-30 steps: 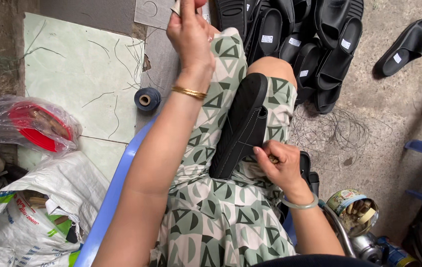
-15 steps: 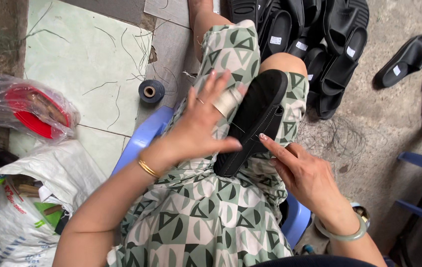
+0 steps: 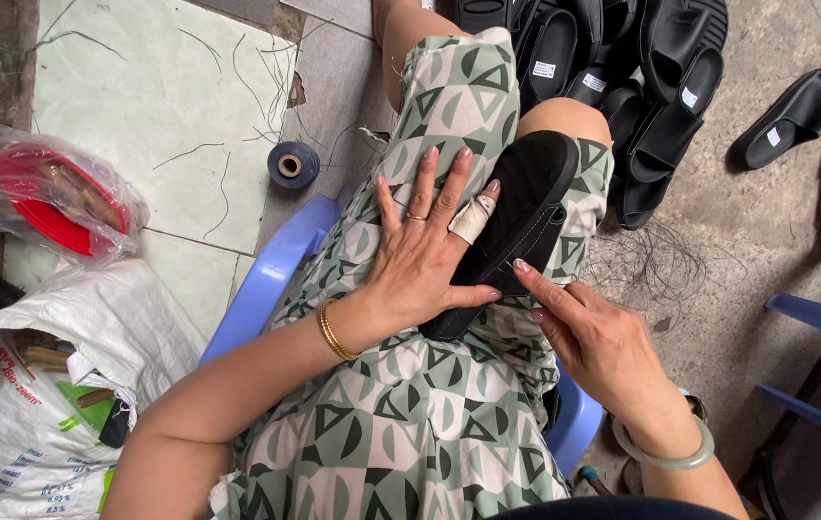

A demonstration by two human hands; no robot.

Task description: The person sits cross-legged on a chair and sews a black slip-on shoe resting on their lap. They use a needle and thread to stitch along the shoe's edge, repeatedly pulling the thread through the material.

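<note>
Left hand (image 3: 420,255) now lowered from overhead — fingers spread flat, pinning black sandal (image 3: 516,217) on lap. Right hand (image 3: 593,332) shifted to sandal edge — fingertips pinching there, stitching under way.

You have one black sandal (image 3: 516,221) lying on your lap, on the patterned green-and-cream dress, running diagonally from near the knee toward your waist. Dark upper surface showing, thick sole edge along its right side; its near end is covered.
</note>
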